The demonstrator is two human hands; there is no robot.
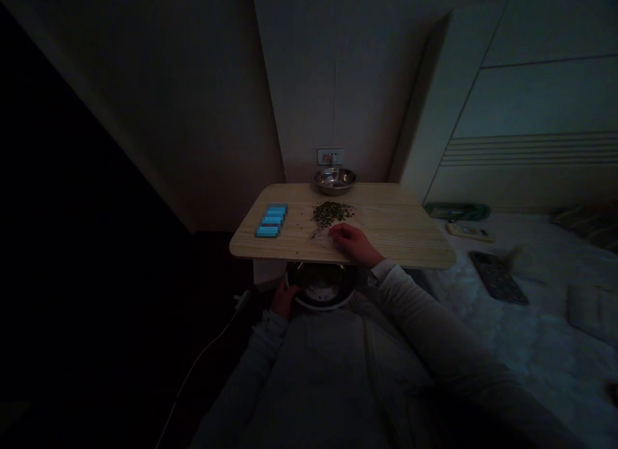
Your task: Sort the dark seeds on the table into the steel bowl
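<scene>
Your left hand [284, 299] pinches the lower bowl [333, 305] rim beneath the table [405, 236], likely steadying it; your right hand [351, 241] bunches at pale scraps [318, 236], whether gripping any I can't tell.

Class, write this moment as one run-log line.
left hand: holding pale-rimmed bowl | right hand: at wooden tabletop, near small green pieces | metal bowl: behind pieces

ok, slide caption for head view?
Right hand over pale wooden table, near loose green granular heap; left hand holding dark, pale-rimmed round bowl.
</scene>
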